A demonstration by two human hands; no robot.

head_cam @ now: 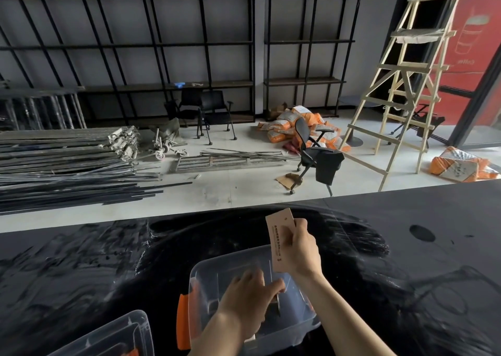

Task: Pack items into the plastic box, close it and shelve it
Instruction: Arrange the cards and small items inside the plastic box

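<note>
On the dusty black table point(406, 247), close to its near edge, stands the clear plastic box point(206, 271), open at the top, with an orange latch point(183, 320) on its left end. The left hand point(250, 298) reaches down into the box, fingers curled and pinching a thin dark metal item point(278, 305) that hangs point-down from the fingertips; what kind of item it is I cannot tell. The right hand point(299, 248) is above the far right corner of the box, closed around a narrow tan card point(279, 236) with a line of printed text along it. The card stands nearly upright, its lower end over the box rim and its upper end well above the box. To the left of the box, at the lower edge of the view, lies a clear lid point(113, 336) or a second container of the same plastic; which of the 2 it is I cannot tell.

Beyond the box, past the far table edge, the pale floor holds a stack of metal bars point(67, 165), 1 black office chair point(315, 152), a heap of orange and white sacks point(287, 125) and a wooden ladder point(406, 84). Behind them, black shelving point(162, 43) lines the wall.
</note>
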